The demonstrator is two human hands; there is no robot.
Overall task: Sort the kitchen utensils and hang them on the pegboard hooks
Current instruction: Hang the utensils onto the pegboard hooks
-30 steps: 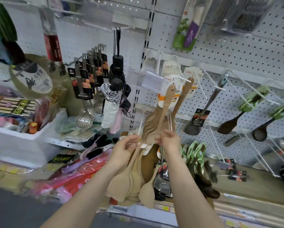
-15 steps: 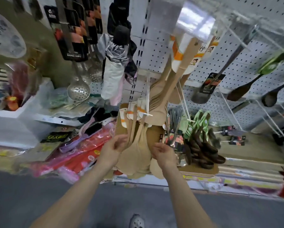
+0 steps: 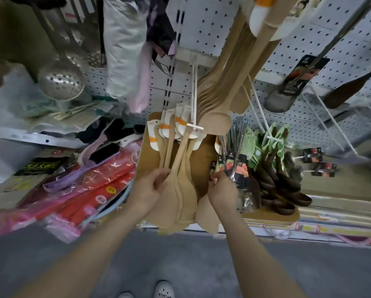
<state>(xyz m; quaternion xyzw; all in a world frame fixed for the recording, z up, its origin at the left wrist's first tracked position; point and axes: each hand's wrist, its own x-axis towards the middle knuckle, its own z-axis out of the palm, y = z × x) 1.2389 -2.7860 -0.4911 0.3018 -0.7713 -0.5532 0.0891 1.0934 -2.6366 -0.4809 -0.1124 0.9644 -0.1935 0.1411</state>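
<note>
Evidently to steady the bunch, the left hand [image 3: 151,189] curled its fingers round the wooden spatulas [image 3: 180,186], which hung from a white pegboard hook [image 3: 193,125]. The right hand [image 3: 222,191], fingers bent, seemed to pinch a black-carded metal utensil [image 3: 234,171] just beside them, perhaps to sort it out.

Two hands show, left hand [image 3: 150,188] and right hand [image 3: 222,191], plus two shoes [image 3: 163,289] and one steel turner [image 3: 281,99]

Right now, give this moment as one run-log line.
left hand: holds hanging wooden spatulas | right hand: at packaged utensils, grip unclear
</note>
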